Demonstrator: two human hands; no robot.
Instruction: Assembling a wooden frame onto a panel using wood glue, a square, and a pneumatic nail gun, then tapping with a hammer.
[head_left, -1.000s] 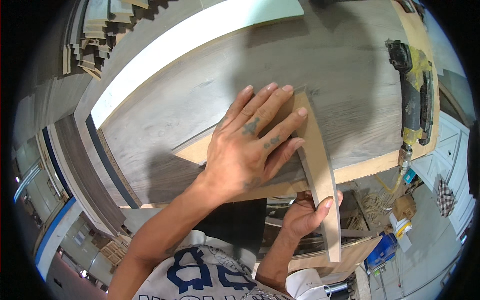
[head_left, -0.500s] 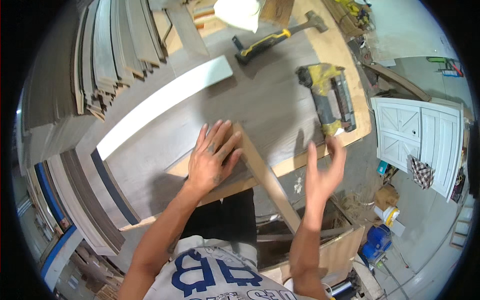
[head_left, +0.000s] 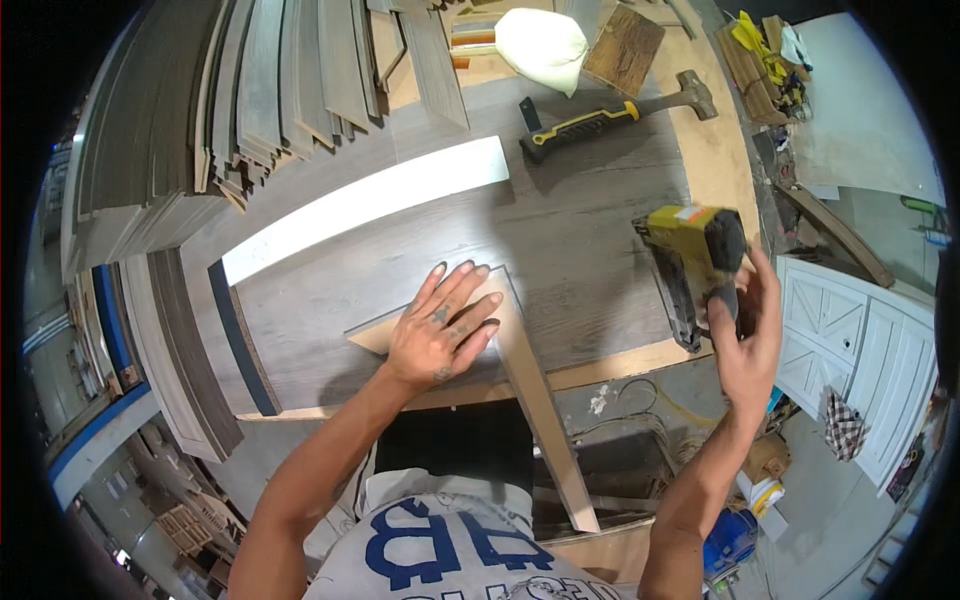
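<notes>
My left hand lies flat, fingers spread, over the corner where two wooden strips meet. The longer strip runs toward me past the bench's front edge; the shorter strip shows left of my hand. At the bench's right side, my right hand is closed around the handle of a yellow and black nail gun. The gun's head points away from me, its dark magazine on the left side. Part of the grip is hidden by my fingers.
A hammer with a black and yellow handle lies on the grey bench top. White board and dark strip lie left. Many grey panels stand far left. A white cabinet is beyond the right.
My right hand has moved right and taken hold of the nail gun, which has turned. My left hand stays on the strips' corner. The whole view has shifted somewhat.
</notes>
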